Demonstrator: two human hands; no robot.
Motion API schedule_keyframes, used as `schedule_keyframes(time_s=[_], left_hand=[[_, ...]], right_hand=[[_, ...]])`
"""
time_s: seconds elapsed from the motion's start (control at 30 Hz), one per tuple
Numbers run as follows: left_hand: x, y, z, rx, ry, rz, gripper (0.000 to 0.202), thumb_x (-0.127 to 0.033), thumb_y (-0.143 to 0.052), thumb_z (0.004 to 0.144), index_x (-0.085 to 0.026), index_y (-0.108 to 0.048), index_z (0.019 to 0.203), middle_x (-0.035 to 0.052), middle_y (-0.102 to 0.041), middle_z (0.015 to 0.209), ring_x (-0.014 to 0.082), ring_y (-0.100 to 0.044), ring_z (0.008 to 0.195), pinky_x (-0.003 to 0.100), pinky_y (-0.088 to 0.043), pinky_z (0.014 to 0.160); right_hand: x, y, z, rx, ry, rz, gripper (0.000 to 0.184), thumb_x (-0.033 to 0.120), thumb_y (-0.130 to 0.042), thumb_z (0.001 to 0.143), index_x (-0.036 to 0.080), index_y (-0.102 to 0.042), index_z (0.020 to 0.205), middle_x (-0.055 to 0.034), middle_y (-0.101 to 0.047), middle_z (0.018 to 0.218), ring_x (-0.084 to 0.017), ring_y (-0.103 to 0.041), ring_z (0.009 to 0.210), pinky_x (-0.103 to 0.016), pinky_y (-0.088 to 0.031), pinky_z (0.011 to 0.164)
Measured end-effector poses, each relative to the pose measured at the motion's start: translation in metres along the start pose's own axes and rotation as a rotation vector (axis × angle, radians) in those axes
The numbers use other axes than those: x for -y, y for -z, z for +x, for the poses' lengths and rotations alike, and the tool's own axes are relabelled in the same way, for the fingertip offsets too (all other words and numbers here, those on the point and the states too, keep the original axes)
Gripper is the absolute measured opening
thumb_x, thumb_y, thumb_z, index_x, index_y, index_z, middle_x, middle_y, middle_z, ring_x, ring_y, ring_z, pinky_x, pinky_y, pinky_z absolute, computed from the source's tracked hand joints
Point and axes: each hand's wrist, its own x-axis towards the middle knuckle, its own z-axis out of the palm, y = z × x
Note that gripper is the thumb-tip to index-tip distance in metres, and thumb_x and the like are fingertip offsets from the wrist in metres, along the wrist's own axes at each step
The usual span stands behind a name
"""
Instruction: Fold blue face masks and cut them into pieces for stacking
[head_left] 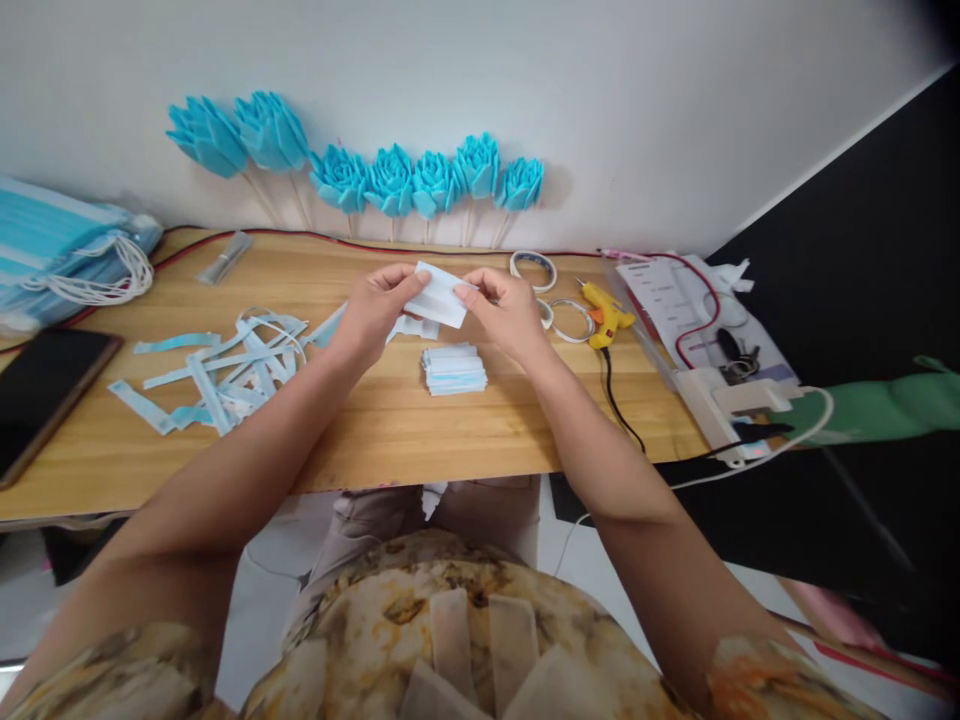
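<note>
Both my hands hold a small white piece of mask fabric (440, 296) above the wooden table (390, 430). My left hand (375, 310) pinches its left end, fingers closed. My right hand (504, 308) pinches its right end. Just below the hands lies a small stack of cut white-and-blue pieces (453, 368). Left of my left hand sits a heap of blue trimmed strips (225, 370).
Several blue fabric flowers on sticks (390, 180) lean against the wall. A pile of blue face masks (60, 255) and a dark phone (45, 385) lie at the left. A yellow glue gun (606, 315), tape rolls (534, 268), a power strip (720, 405) and papers are at the right.
</note>
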Motion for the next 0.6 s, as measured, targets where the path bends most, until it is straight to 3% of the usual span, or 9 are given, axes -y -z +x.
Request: schedule_keyframes(time_s=[0.33,0.6], left_hand=[[0.0002,-0.0015,-0.0012,-0.005,-0.028,0.07,0.03,-0.045,-0.079,0.08,-0.016,-0.071,0.081,0.0025,-0.072,0.072,0.0123,-0.064,0.061,0.023,-0.051,0.056],[0.0019,-0.0054,-0.0029,0.142,0.002,0.202,0.021,-0.034,-0.08,0.078,-0.015,-0.07,0.08,0.0011,-0.07,0.068,0.0119,-0.062,0.058,0.023,-0.045,0.053]], right_hand=[[0.0013,0.0003,-0.0001,0.01,0.054,-0.005,0.028,0.045,-0.063,0.089,0.018,-0.069,0.087,-0.0015,-0.07,0.081,-0.014,-0.058,0.074,-0.028,-0.044,0.071],[0.0044,0.0028,-0.0006,-0.083,0.182,-0.13,0.024,0.039,-0.058,0.095,0.02,-0.066,0.084,-0.0003,-0.067,0.08,-0.014,-0.06,0.076,-0.031,-0.047,0.076]])
